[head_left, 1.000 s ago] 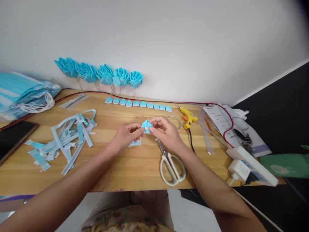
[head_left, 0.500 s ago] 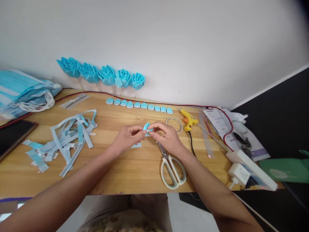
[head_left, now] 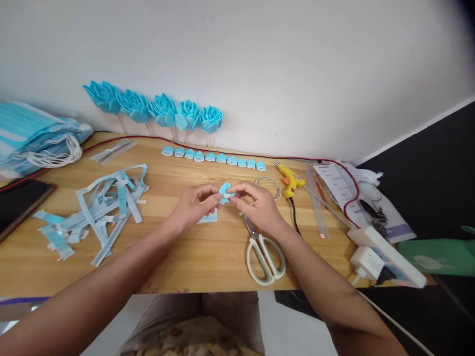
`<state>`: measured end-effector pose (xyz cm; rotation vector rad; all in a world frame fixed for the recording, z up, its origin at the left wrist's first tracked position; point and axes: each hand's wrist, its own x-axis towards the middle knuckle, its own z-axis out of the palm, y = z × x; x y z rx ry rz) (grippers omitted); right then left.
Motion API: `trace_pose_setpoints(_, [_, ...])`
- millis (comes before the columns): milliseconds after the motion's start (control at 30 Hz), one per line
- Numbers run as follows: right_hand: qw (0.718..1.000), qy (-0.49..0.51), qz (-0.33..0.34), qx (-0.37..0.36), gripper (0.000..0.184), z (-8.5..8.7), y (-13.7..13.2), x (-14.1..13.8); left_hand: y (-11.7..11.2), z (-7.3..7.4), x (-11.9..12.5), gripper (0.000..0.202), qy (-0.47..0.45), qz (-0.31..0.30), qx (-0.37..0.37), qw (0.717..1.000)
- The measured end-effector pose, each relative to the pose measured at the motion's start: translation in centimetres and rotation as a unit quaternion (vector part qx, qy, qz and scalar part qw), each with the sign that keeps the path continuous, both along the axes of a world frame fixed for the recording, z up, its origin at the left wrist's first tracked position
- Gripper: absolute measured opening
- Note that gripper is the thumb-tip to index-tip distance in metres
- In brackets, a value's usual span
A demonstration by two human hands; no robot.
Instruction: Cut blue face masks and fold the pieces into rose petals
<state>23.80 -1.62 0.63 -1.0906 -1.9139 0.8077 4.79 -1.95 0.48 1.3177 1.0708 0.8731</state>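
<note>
Scissors [head_left: 264, 254] lie on the wooden table [head_left: 208, 257]. Just beyond their blades, left hand [head_left: 193, 203] and right hand [head_left: 258, 206] together pinch one small folded blue fabric piece [head_left: 224, 190].

Fingertips of the left hand [head_left: 193, 203] and right hand [head_left: 260, 207] are covering most of the small blue folded piece [head_left: 224, 190]. The right hand is hiding the tips of the scissors [head_left: 264, 252]. The picture's edge is cutting off the mask stack [head_left: 33, 136] at the far left corner of the table [head_left: 208, 257].
</note>
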Motion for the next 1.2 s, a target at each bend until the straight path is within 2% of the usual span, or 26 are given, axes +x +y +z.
trace_pose_setpoints(133, [0.995,0.059,0.028,-0.07,0.036,-0.2,-0.1,-0.1,0.2,-0.9,0.1,0.024,-0.014,0.021,0.017,1.0])
trace_pose_setpoints(233, [0.991,0.086,0.042,-0.097,0.05,-0.6,-0.1,-0.2,0.1,-1.0,0.2,0.025,-0.027,0.022,0.024,0.999])
trace_pose_setpoints(533, [0.989,0.105,0.023,-0.102,0.041,-1.3,0.1,-0.3,-0.3,-0.5,0.5,0.026,0.008,0.022,0.019,1.0])
trace_pose_setpoints(633, [0.991,0.101,0.01,-0.088,0.042,-1.4,0.2,-0.2,-0.1,-0.7,0.4,0.022,-0.015,0.075,0.039,0.996])
trace_pose_setpoints(733, [0.993,0.09,-0.006,-0.071,0.043,-1.3,0.2,-0.3,-0.2,-0.9,0.3,0.02,-0.008,0.126,0.1,0.987])
trace_pose_setpoints(833, [0.995,0.076,-0.012,-0.064,0.043,-1.0,0.0,-0.6,-0.5,-1.2,0.5,0.017,0.025,0.102,0.142,0.984])
trace_pose_setpoints(967, [0.996,0.068,-0.012,-0.051,0.042,-0.8,-0.2,-0.8,-0.8,-1.4,0.8,0.016,0.057,0.075,0.154,0.984])
trace_pose_setpoints(1200, [0.999,0.036,-0.007,-0.018,0.043,-1.0,-0.2,-0.8,-0.7,-1.7,0.9,0.016,0.069,0.08,0.152,0.983])
